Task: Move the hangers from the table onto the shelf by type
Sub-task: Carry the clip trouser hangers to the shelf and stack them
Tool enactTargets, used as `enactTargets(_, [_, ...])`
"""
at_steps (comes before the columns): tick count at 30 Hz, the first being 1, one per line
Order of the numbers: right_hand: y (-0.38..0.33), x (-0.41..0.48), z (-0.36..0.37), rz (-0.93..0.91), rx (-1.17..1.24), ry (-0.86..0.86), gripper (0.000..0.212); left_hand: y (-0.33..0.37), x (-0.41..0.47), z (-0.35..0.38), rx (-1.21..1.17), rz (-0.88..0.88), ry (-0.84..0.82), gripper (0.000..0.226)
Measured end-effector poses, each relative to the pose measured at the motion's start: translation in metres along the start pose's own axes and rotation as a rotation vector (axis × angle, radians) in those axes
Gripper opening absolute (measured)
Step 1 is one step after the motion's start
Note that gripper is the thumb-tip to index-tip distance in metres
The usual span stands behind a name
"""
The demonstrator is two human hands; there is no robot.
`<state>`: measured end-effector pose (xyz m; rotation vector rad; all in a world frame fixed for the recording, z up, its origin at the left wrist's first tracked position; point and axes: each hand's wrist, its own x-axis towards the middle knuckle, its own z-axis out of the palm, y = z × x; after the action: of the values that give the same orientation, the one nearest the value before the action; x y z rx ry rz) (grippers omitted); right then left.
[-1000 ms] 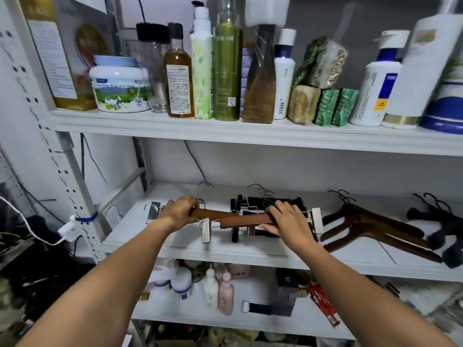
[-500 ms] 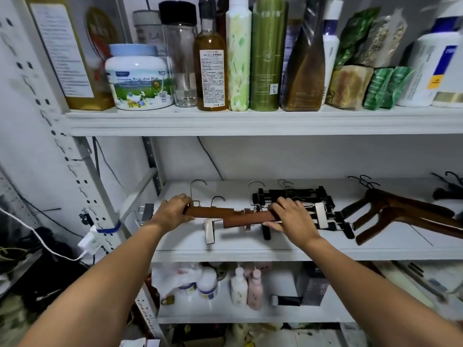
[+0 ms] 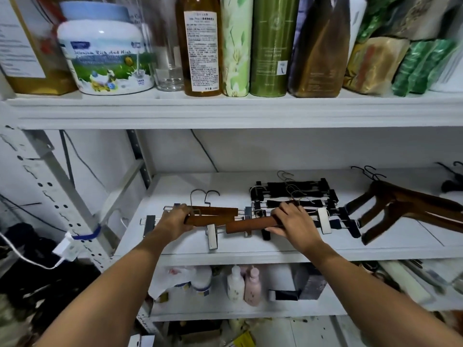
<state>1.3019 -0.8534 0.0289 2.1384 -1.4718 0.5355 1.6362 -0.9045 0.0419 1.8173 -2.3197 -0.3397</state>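
Brown clip hangers [image 3: 250,225] sink slightly toward the shelf [image 3: 225,255].
Left hand [image 3: 172,221] and right hand [image 3: 294,222] clamp them, left of the black hangers [image 3: 293,187]; this placing seems almost done.

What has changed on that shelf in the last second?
Almost nothing. The left hand and right hand still grip the brown clip hangers over the shelf, in front of the black clip hangers; only the camera has drawn closer. The dark wooden hangers lie unmoved.
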Motion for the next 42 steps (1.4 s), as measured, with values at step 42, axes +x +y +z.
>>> enactTargets(42, [-0.146, 0.045, 0.085, 0.174, 0.238, -0.341, 0.048, -0.073, 0.068, 0.018, -0.057, 0.157, -0.172, 0.065])
